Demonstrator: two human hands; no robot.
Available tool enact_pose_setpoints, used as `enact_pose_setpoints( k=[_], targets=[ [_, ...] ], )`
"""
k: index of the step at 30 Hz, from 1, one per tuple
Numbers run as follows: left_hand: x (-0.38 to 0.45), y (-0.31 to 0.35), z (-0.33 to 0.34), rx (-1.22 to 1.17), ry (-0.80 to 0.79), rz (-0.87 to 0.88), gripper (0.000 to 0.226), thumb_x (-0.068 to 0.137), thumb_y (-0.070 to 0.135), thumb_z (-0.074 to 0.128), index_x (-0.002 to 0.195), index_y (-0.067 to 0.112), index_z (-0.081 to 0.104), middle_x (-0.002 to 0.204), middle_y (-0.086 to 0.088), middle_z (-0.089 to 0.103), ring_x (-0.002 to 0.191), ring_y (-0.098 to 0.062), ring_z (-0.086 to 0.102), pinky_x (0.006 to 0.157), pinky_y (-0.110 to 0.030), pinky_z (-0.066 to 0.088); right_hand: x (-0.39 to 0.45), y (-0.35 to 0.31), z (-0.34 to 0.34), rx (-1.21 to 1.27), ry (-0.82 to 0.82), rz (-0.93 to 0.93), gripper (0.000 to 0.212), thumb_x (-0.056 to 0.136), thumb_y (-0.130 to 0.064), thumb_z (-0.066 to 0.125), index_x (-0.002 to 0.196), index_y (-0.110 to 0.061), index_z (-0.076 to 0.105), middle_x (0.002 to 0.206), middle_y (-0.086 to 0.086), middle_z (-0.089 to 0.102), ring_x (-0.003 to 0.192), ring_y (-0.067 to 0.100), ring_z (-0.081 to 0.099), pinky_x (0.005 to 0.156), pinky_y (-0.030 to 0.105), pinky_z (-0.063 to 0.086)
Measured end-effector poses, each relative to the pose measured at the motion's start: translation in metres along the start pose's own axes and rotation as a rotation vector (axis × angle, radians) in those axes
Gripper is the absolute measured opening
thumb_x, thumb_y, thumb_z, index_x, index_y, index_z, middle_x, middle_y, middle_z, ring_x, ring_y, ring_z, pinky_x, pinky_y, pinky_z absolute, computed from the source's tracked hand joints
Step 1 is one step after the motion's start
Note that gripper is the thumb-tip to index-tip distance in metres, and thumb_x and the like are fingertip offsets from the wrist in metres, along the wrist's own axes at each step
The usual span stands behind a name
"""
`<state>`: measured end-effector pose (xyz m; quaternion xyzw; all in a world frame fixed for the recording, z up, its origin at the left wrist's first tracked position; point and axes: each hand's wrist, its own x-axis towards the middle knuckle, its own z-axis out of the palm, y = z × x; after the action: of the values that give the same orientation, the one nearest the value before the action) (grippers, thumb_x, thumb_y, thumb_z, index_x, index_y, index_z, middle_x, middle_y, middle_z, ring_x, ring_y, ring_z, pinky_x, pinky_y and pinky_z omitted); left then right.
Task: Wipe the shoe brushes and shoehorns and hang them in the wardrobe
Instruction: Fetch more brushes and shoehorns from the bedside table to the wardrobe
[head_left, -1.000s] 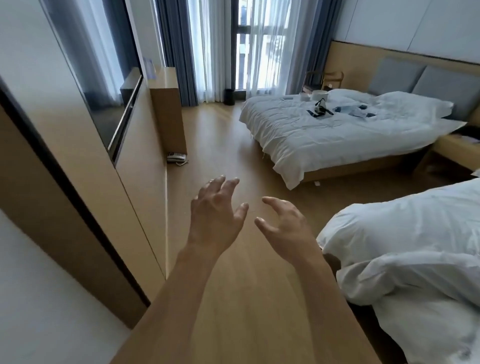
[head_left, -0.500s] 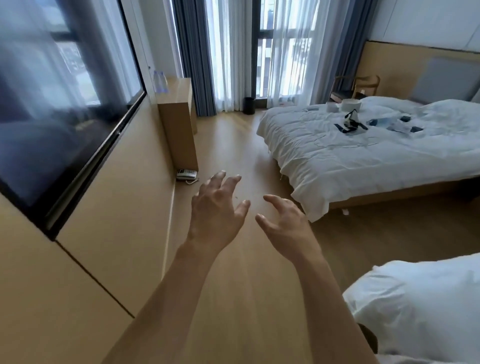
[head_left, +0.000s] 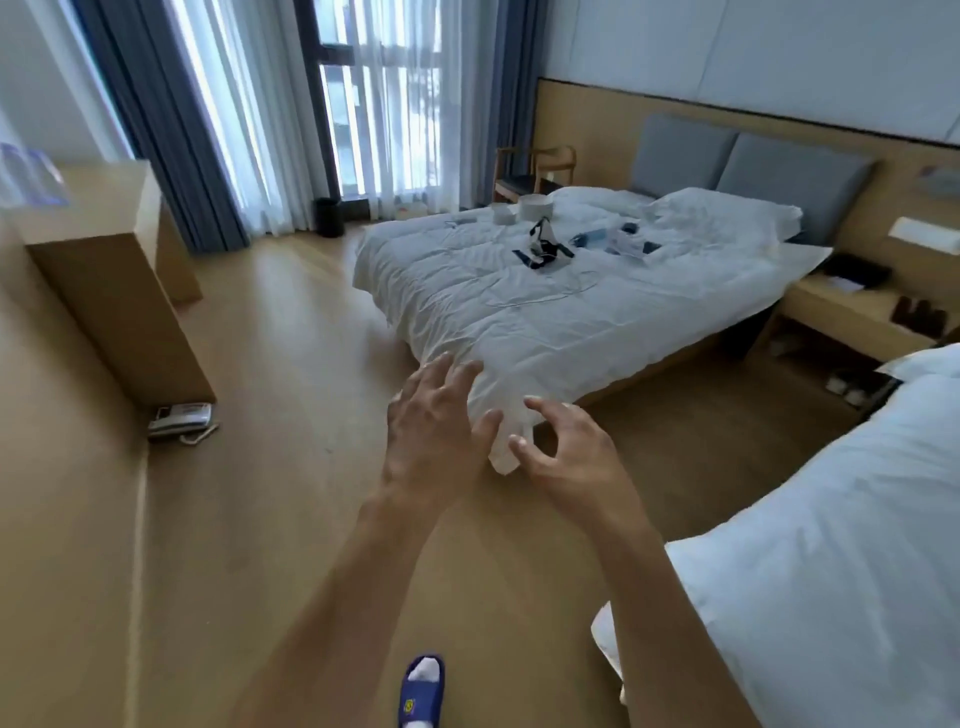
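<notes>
Both my hands are raised in front of me over the wooden floor and hold nothing. My left hand (head_left: 431, 426) has its fingers spread and nearly straight. My right hand (head_left: 566, 457) is beside it, fingers loosely curved, thumb apart. On the far bed (head_left: 519, 332) lie several small items: a black-and-white strapped thing (head_left: 543, 247), blue pieces (head_left: 631, 236) and a white round tub (head_left: 536, 207). Small dark objects (head_left: 919, 310) stand on the bedside table (head_left: 852, 317); I cannot make out what they are. No wardrobe shows in this view.
A second white bed (head_left: 841, 545) fills the lower right. A wooden cabinet (head_left: 119, 291) stands at the left wall with a telephone (head_left: 182, 418) on the floor beside it. A chair (head_left: 535, 171) and a black bin (head_left: 331, 217) stand by the curtained window. My blue slipper (head_left: 422, 691) is below.
The view has swung right and moved forward: the wall screen has left the frame and the far bed is closer. Both hands stay raised and hold nothing.
</notes>
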<state>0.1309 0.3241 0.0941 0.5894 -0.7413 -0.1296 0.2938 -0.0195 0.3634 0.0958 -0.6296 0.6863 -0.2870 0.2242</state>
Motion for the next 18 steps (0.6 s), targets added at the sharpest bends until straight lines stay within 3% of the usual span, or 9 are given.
enact_pose_setpoints(
  k=[10,18],
  targets=[
    [0.230,0.026,0.071,-0.077,-0.220,0.289,0.058,0.095,0.048,0.054,0.148,0.036,0.036,0.161,0.005,0.025,0.150,-0.020,0.020,0.120,-0.046,0.022,0.181,0.037,-0.039,-0.038,0.249,0.240,0.054,0.094,-0.043,0.060,0.146,-0.032,0.045,0.152,-0.004,0.043,0.138,0.015,0.042,0.111,0.035,0.039],
    [0.334,0.062,0.146,-0.114,-0.332,0.422,0.057,0.095,0.048,0.055,0.147,0.037,0.036,0.161,0.006,0.027,0.149,-0.020,0.022,0.119,-0.044,0.021,0.276,0.097,-0.062,-0.089,0.349,0.423,0.057,0.093,-0.051,0.060,0.145,-0.037,0.043,0.154,-0.006,0.042,0.139,0.016,0.043,0.109,0.037,0.042]
  ],
)
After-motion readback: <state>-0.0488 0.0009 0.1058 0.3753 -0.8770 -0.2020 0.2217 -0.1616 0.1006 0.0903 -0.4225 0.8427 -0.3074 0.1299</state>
